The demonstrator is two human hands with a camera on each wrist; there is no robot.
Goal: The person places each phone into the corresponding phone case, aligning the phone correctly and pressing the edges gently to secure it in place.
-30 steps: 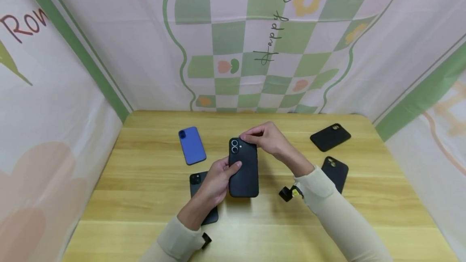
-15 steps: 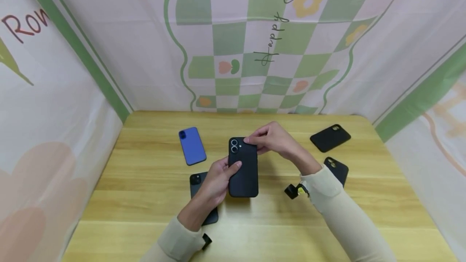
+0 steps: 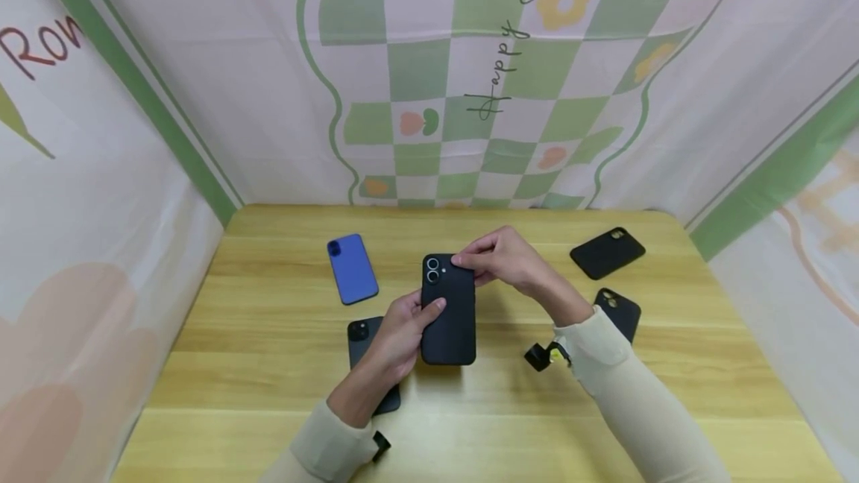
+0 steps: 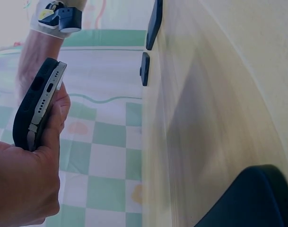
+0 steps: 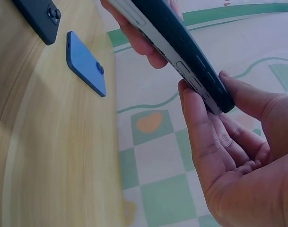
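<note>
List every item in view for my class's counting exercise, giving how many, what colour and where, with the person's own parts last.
Held phone: 1, silver edge, in both hands above the table
Held case: 1, black, over the held phone's back
Blue phone: 1, blue, table's far left
Dark phone: 1, dark grey, table's left, partly under the left forearm
Loose cases: 2, black, table's right, the nearer partly hidden by a sleeve
Table: 1, light wood, beneath everything
Cloth: count unclear, mainly white and green, around the table
Wrist cameras: 2, black, one per wrist
Sleeves: 2, cream, on both arms
Left grip: 1, bare, holding phone and case
Right grip: 1, bare, pinching their top corner
</note>
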